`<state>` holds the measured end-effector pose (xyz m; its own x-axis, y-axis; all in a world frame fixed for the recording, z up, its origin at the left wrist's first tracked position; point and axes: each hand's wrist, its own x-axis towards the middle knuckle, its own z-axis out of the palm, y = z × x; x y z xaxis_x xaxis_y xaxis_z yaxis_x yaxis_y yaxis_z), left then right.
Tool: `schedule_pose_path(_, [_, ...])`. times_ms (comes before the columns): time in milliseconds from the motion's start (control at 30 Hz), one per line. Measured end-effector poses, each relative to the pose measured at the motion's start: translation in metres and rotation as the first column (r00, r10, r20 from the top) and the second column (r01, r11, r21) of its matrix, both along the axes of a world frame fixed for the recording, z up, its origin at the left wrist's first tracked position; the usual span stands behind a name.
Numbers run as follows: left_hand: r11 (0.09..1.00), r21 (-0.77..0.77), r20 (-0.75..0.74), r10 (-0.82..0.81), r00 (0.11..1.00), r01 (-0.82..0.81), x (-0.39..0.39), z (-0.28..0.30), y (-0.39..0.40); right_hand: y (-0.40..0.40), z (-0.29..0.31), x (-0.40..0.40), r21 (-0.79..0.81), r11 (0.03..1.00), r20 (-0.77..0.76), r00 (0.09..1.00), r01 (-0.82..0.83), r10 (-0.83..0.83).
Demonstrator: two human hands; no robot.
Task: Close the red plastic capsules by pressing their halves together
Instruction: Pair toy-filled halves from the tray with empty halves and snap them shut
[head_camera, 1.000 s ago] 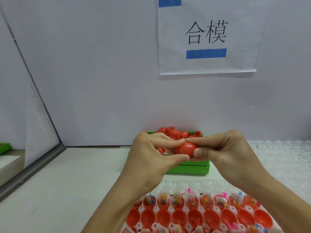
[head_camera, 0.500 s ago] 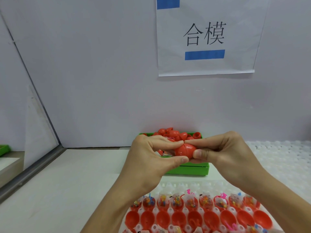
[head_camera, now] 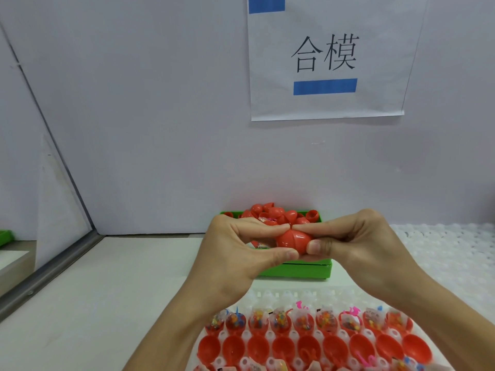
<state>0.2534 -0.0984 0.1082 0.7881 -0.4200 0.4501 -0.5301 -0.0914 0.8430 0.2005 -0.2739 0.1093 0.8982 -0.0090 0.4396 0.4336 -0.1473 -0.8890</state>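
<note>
We are holding one red capsule [head_camera: 293,241] up in front of us, above the green bin [head_camera: 294,270] heaped with more red shells, and we are pinching it from both sides: our left hand [head_camera: 241,253] is gripping its left half with the forefinger laid along the top and the thumb underneath, and our right hand [head_camera: 356,245] is gripping the right half the same way, thumb at the lower front. A seam line is showing across the middle of the shell, so we are judging that the halves are meeting but may not be fully seated. To do this well, we are aiming to push the two halves straight toward each other along one line, not at an angle, because a tilted half will probably ride over the rim instead of snapping in. We are keeping our fingertips just off the seam so that skin is not getting caught and the rim is free to slide home. We are squeezing evenly and looking for the seam to close all the way round; the far side is hidden from us, so turning the capsule a little would be letting us check it. Below us the white tray [head_camera: 267,295] is holding a row of filled halves [head_camera: 302,321] with small toys and a row of open empty halves [head_camera: 284,346] nearer to us, so plenty of work seems to be waiting.
</note>
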Motion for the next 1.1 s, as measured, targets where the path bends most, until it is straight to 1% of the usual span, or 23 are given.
schedule_pose_path(200, [1.0,-0.001,0.018,0.016,1.0,-0.016,0.0,0.0,0.0,0.0,0.001,0.001,0.041,0.999,0.002,1.0,-0.008,0.008])
schedule_pose_path(467, [0.998,0.044,0.047,0.043,0.998,-0.045,-0.003,0.002,-0.001,-0.002,0.001,-0.001,-0.028,1.0,0.001,1.0,0.006,-0.006])
schedule_pose_path(600, [0.999,-0.002,0.054,0.054,0.997,-0.054,-0.008,0.005,-0.003,0.0,0.001,-0.001,-0.001,1.0,-0.015,1.0,0.008,-0.008])
schedule_pose_path(667, [0.997,-0.015,0.062,0.071,0.996,-0.07,-0.009,0.004,-0.005,0.001,0.001,-0.001,0.006,0.999,-0.019,0.999,0.035,-0.035])
schedule_pose_path(767, [0.995,-0.052,0.074,0.092,0.993,-0.088,-0.008,-0.002,-0.009,0.002,0.0,0.0,-0.003,0.998,-0.025,0.998,0.058,-0.058])
schedule_pose_path(833, [0.99,-0.091,0.092,0.12,0.989,-0.111,-0.009,-0.005,-0.013,0.004,-0.001,-0.001,-0.036,0.999,-0.024,0.999,0.034,-0.034])
schedule_pose_path(867, [0.986,-0.09,0.135,0.152,0.979,-0.14,-0.01,-0.007,-0.014,0.005,-0.002,-0.001,-0.065,0.998,-0.022,0.999,0.022,-0.023])
schedule_pose_path(900, [0.981,-0.074,0.209,0.193,0.959,-0.181,-0.011,-0.008,-0.016,0.007,-0.003,-0.001,-0.091,0.996,-0.018,1.0,0.021,-0.023])
schedule_pose_path(933, [0.972,-0.048,0.309,0.232,0.922,-0.228,-0.012,-0.009,-0.017,0.01,-0.005,-0.001,-0.103,0.994,-0.011,0.999,0.035,-0.036])
schedule_pose_path(1000, [0.945,0.016,0.516,0.271,0.812,-0.325,-0.013,-0.011,-0.02,0.014,-0.008,0.0,-0.108,0.99,0.011,0.996,0.091,-0.091])
schedule_pose_path(1033, [0.932,0.037,0.58,0.273,0.767,-0.36,-0.014,-0.013,-0.021,0.016,-0.01,0.001,-0.105,0.988,0.018,0.993,0.117,-0.116])
schedule_pose_path(1100, [0.924,0.056,0.617,0.266,0.741,-0.378,-0.014,-0.015,-0.022,0.018,-0.011,0.001,-0.084,0.988,0.01,0.991,0.132,-0.131])
